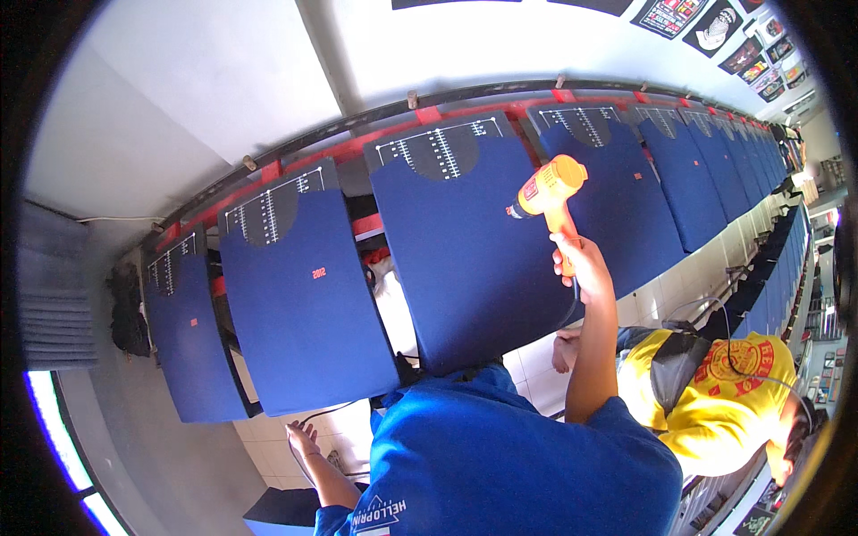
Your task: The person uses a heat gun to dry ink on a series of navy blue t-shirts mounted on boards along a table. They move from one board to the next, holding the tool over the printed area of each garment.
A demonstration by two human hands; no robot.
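My right hand [583, 265] is wrapped round the grip of an orange heat gun [556, 186]. Its dark nozzle points left and down, close over a small red print on a navy shirt panel [465, 268] stretched on a board. Low on the left, beside the boards' near ends, my left hand [304, 439] has its fingers loosely curled about a thin black cord [329, 412]. To the left, another navy shirt panel [304, 313] carries a small red print on its chest. The heat gun's tip hides part of the print under it.
A long row of boards with navy shirts runs off to the right along a red and black rail [357, 125]. A co-worker in a yellow shirt [724, 393] bends down close at my right. A dark blue board [281, 509] stands low at the left.
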